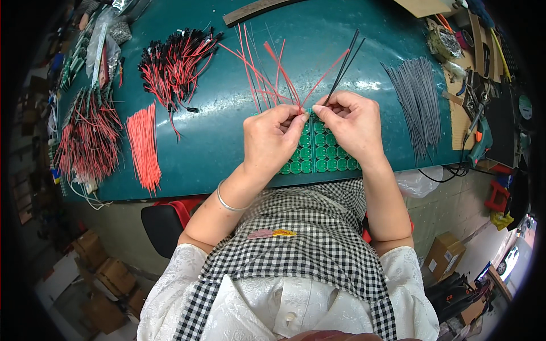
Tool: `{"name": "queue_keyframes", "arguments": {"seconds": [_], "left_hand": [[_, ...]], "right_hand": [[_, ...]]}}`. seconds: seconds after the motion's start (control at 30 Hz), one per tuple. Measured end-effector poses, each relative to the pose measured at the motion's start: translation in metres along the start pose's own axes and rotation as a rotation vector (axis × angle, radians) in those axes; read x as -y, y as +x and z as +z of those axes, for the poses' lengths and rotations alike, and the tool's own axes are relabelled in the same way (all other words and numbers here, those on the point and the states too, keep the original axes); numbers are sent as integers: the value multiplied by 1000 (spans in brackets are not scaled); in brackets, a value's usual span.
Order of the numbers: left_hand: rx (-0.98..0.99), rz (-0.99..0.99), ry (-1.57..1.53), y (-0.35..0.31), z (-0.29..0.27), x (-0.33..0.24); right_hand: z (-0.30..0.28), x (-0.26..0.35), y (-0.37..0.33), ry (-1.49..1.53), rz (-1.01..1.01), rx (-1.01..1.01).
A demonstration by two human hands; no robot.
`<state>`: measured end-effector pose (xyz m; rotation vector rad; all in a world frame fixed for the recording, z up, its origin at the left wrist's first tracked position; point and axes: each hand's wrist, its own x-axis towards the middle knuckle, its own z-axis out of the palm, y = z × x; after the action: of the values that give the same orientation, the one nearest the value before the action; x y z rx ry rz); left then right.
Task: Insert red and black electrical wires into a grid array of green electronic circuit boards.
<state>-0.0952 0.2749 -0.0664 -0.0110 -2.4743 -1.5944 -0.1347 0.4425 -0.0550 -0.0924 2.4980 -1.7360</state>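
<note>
My left hand (268, 136) is closed in a pinch on a few thin red wires (284, 78), their free ends fanning up and away. In my right hand (357, 124) several black wires (343, 65) are gripped between thumb and fingers, pointing up to the right. The two hands almost meet at the far edge of a panel of small round green circuit boards (320, 165). Single red and dark wires stand up behind my left hand. My fingers hide where the wire tips meet the boards.
On the green tabletop (210, 148), a bundle of red wires (143, 148) and piles of red-and-black leads (173, 65) lie left. Loose black wires (418, 105) lie right. Beyond them are tools and a green-handled tool (482, 140). A dark bar (259, 10) lies at the back.
</note>
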Motion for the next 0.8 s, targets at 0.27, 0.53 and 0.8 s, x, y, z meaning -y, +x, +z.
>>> {"name": "queue_keyframes", "arguments": {"seconds": [0.27, 0.53, 0.8], "left_hand": [[-52, 44, -8, -3, 3, 5], [50, -138, -272, -5, -11, -13], [49, -113, -234, 5, 13, -15]], "right_hand": [[3, 6, -1, -18, 9, 79], [-8, 5, 0, 92, 93, 55], [-20, -1, -4, 176, 131, 10]]}}
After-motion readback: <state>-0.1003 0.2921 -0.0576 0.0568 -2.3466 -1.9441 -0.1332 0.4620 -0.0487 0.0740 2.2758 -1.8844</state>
